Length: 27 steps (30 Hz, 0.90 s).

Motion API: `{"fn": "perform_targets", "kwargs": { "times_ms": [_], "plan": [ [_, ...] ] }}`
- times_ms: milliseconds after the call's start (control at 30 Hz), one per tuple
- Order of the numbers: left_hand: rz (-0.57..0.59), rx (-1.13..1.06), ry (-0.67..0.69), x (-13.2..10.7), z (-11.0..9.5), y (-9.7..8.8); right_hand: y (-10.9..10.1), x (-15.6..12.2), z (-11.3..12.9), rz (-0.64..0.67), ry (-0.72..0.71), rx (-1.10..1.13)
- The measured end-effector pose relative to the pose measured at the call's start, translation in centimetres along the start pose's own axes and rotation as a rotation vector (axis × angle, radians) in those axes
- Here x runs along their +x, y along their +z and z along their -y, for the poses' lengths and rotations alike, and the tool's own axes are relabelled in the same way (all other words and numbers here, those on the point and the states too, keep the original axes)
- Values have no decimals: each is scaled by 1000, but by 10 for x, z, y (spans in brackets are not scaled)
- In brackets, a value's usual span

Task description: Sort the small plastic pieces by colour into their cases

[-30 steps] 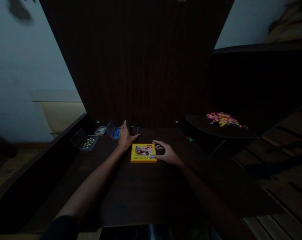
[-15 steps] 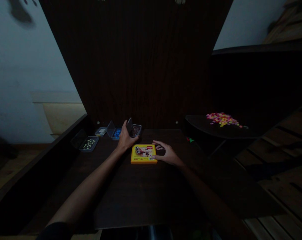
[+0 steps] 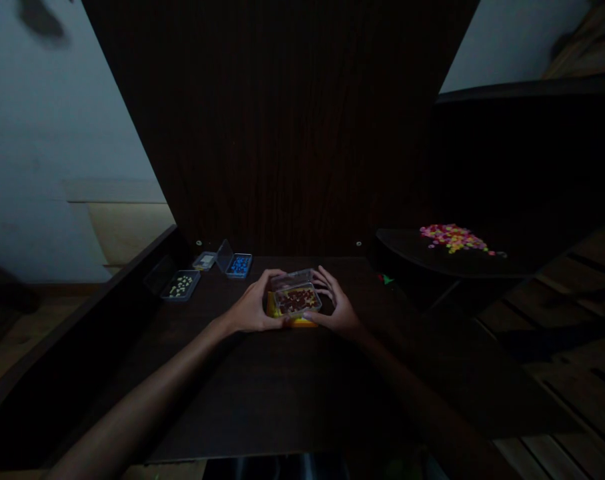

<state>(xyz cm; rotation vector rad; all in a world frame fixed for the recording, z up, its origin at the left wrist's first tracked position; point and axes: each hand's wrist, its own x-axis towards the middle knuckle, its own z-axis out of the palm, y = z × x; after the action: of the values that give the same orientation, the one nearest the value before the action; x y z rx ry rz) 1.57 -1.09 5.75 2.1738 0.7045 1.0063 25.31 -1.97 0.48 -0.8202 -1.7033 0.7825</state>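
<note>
so a clear box (image 3: 293, 288) of brown bits (image 3: 298, 301) is held between left hand (image 3: 255, 310) and right hand (image 3: 339, 313), over a yellow box (image 3: 303, 323), nearer the back than front edge of the tabletop (image 3: 262, 387)

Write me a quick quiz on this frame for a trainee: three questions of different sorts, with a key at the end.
1. What is between the left hand and the right hand, above the yellow box?
2. True or false: the box of blue pieces has its lid shut.
3. Where is the colourful pile?
A) Under the left hand
B) On the dark shelf on the right side of the view
C) Inside the box of blue pieces

Key
1. A clear box with dark brownish pieces in it.
2. False; the lid stands open.
3. B
</note>
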Motion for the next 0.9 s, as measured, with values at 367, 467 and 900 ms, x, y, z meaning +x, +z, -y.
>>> {"fn": "perform_targets", "kwargs": {
  "times_ms": [367, 467, 900],
  "plan": [
    [-191, 129, 74, -22, 11, 13, 5, -6, 5, 12, -33, -103],
    [-177, 154, 54, -26, 14, 16, 6, -6, 5, -1, -28, -135],
    [-255, 209, 118, -25, 7, 21, 4, -8, 10, -41, -163, -246]
  ]
}}
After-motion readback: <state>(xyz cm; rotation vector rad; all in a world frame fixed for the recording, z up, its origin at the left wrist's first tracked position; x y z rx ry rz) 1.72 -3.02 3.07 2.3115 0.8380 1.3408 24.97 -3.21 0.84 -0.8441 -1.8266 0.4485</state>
